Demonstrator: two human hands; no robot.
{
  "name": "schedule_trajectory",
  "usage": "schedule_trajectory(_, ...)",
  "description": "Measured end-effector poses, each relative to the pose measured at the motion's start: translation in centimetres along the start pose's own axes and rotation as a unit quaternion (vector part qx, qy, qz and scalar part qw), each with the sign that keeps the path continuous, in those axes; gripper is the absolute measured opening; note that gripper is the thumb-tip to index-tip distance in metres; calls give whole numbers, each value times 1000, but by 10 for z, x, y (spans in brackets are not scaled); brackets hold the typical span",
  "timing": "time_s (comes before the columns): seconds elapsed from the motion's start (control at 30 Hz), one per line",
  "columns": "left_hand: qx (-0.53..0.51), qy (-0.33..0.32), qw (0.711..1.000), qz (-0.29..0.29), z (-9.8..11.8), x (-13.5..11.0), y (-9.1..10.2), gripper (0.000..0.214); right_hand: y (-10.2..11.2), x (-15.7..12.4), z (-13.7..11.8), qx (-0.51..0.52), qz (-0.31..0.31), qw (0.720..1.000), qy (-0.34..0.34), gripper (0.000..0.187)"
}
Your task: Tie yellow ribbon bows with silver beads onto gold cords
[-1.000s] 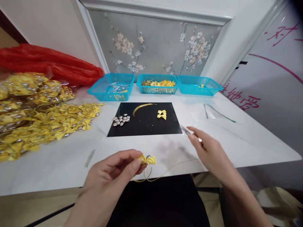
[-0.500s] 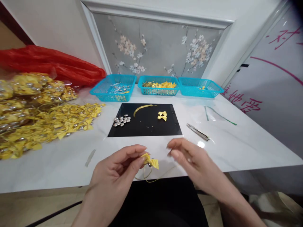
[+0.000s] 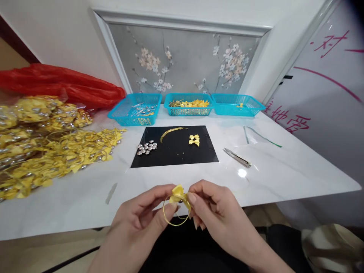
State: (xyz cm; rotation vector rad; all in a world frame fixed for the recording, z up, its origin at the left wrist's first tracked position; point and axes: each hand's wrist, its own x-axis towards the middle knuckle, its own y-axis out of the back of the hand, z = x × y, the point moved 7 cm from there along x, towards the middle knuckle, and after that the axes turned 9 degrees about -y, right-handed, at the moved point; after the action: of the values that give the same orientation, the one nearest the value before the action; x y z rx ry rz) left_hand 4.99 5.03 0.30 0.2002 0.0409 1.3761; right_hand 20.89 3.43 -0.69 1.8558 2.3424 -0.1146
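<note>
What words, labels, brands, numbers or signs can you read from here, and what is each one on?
"对": pink handwriting, high on the white panel at right.
"她爱": pink handwriting, lower on the same panel.
One character just left of "她": only partly visible, cannot be read for certain.
No lettering can be made out on the yellow bow, silver snips or black mat.
No brands or numbers are readable.

Left hand [image 3: 142, 220] and right hand [image 3: 220, 216] almost meet — both in a pinch.
</note>
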Motion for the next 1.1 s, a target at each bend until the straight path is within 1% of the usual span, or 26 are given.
schedule_trajectory(0.1, -5, -14, 999, -47, 6, 1, -12, 18, -5, -1, 2, 20, -14, 1000, -1, 22)
schedule_trajectory(0.17, -10, -8, 998, -58, 6, 1, -16, 16, -3, -3, 0, 30, -3, 999, 23, 15)
schedule_trajectory(0.23, -28, 8, 998, -51, 2, 0, -17, 17, 4, -9, -8, -11, 50, 995, 89, 10)
schedule_trajectory(0.3, -45, 14, 998, -33, -1, -1, -14, 16, 9, -18, -19, -98, 118, 974, 167, 17)
schedule_trajectory(0.33, -47, 13, 999, -22, -2, -1, -12, 14, 9, -22, -24, -139, 144, 960, 195, 17)
schedule_trajectory(0.4, -35, 3, 999, -5, -2, -2, -9, 11, 6, -25, -30, -185, 163, 944, 221, 14)
schedule_trajectory(0.5, 13, -26, 999, 17, 2, -3, -6, 9, 2, -21, -31, -178, 163, 946, 214, 7)
schedule_trajectory(0.6, 61, -49, 997, 24, 6, -3, -5, 8, -1, -16, -31, -148, 156, 955, 206, 11)
schedule_trajectory(0.7, 71, -60, 995, 19, 7, -4, -5, 8, -4, -16, -34, -136, 142, 957, 211, 13)
schedule_trajectory(0.77, 71, -70, 995, 10, 9, -4, -5, 9, -5, -19, -38, -152, 149, 948, 237, 16)
schedule_trajectory(0.87, 77, -84, 993, 1, 14, -3, -5, 11, -9, -26, -46, -215, 183, 913, 295, 20)
schedule_trajectory(0.93, 82, -93, 992, 0, 19, -2, -4, 10, -12, -28, -48, -248, 197, 896, 312, 21)
schedule_trajectory(0.97, 86, -99, 991, 0, 20, -1, -3, 10, -12, -28, -48, -252, 199, 895, 310, 22)
schedule_trajectory(1.0, 91, -105, 990, -2, 22, 0, -2, 11, -11, -26, -48, -247, 198, 900, 299, 22)
schedule_trajectory(1.03, 96, -110, 989, -7, 23, 1, -2, 12, -9, -23, -46, -235, 190, 912, 278, 21)
schedule_trajectory(1.1, 100, -109, 989, -20, 21, 3, -1, 14, -5, -14, -39, -193, 151, 946, 212, 16)
